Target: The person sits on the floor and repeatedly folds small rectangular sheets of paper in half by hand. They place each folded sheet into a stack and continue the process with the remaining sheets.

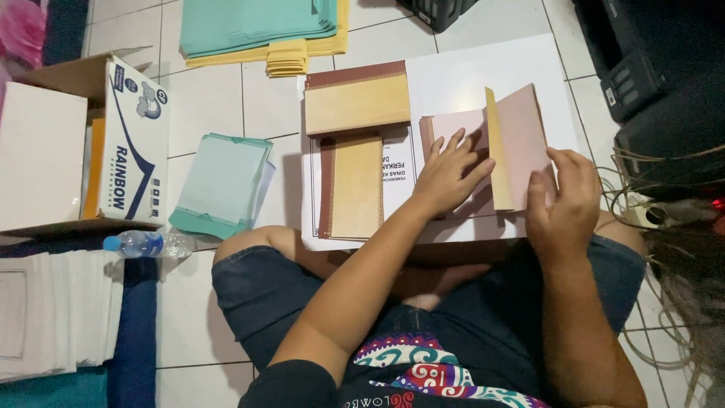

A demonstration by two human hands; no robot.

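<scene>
The lower edge of the pink folder is hidden under the right hand, whose grip is closed on that edge, fingers curled over the card and thumb out of sight beneath. The folder is thin matte card, pale pink, folded along a yellow spine strip, one leaf lifted and tilted up just above the grip. The left hand lies flat with fingers spread, its grip open, pressing down the other pink leaf just left of the right hand's hold. Under both lies a large white sheet spread on the tiled floor; its near edge is cut off by the person's knees. Left of the pressing hand rest tan folders with brown spines, partly covering a printed page. Farther left lie a stack of mint-green folders, an open cardboard box and a clear plastic bottle with a blue cap. The dark equipment right of the grip is too shadowed to make out.
</scene>
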